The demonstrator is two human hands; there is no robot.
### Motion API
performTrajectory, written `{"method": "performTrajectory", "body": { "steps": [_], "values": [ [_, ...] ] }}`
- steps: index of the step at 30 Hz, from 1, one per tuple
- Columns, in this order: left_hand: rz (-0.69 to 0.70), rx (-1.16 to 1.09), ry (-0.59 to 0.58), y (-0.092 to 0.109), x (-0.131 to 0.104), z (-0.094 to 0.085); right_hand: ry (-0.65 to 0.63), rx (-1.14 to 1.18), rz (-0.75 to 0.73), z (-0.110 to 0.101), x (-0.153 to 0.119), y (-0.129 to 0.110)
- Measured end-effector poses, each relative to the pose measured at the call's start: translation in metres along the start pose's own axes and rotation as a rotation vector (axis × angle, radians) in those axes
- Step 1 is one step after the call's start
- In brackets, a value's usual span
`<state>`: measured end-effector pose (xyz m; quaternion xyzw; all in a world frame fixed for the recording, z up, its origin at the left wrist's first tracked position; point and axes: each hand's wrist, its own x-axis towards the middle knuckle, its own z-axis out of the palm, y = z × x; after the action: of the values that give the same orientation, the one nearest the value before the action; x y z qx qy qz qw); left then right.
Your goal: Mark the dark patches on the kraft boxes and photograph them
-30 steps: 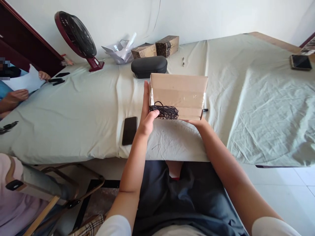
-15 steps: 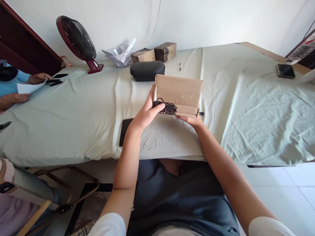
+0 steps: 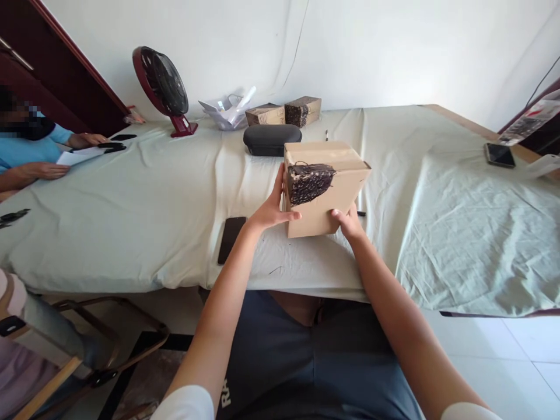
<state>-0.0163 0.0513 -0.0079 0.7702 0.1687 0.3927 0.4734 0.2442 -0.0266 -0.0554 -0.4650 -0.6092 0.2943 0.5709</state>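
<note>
A brown cardboard box (image 3: 319,204), black scribble inked over one corner, is held between my two hands above the cloth. My left hand (image 3: 273,207) grips its left side, the thumb lying across the near face. At the lower right, my right hand (image 3: 347,220) presses its thumb on the same face, and its other fingers are hidden behind the box. A dark phone (image 3: 231,239) lies on the cloth beside my left forearm. Just right of the box the end of a black pen-like item (image 3: 361,213) shows.
Behind the box sit a black hard case (image 3: 272,140) and two patterned boxes (image 3: 303,111). A red fan (image 3: 161,87) and a plastic basket (image 3: 227,114) stand at back left. Another phone (image 3: 499,155) lies far right. At left a person (image 3: 30,151) holds paper.
Both hands have turned the box, so a different face with the larger black scribble now points toward me. My right thumb has come round onto that near face. The camera view has shifted slightly.
</note>
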Motion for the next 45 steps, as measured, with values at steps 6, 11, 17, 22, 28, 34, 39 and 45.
{"method": "performTrajectory", "body": {
  "steps": [6,11,17,22,28,34,39,45],
  "values": [
    [0.137,-0.212,0.499,-0.044,-0.019,-0.012,0.068,-0.300,0.081,-0.015,0.002,-0.003],
    [0.120,-0.269,0.591,-0.052,-0.038,-0.029,-0.110,-0.884,0.314,-0.029,0.003,0.008],
    [0.158,-0.255,0.476,-0.053,-0.041,-0.019,-0.205,-0.843,0.201,-0.010,0.003,0.007],
    [0.163,-0.249,0.456,-0.045,-0.041,-0.011,-0.156,-0.872,0.207,0.004,0.002,-0.007],
    [0.143,-0.232,0.487,-0.042,-0.043,-0.009,-0.111,-1.008,0.299,-0.003,-0.001,-0.020],
    [0.118,-0.239,0.496,-0.051,-0.040,-0.011,0.078,-0.585,0.254,-0.039,-0.023,-0.022],
    [0.075,-0.217,0.549,-0.052,-0.041,-0.006,0.192,0.024,0.076,-0.031,-0.025,-0.053],
    [0.119,-0.210,0.519,-0.041,-0.041,0.010,0.070,0.242,-0.182,0.011,0.002,-0.127]
  ]
}}
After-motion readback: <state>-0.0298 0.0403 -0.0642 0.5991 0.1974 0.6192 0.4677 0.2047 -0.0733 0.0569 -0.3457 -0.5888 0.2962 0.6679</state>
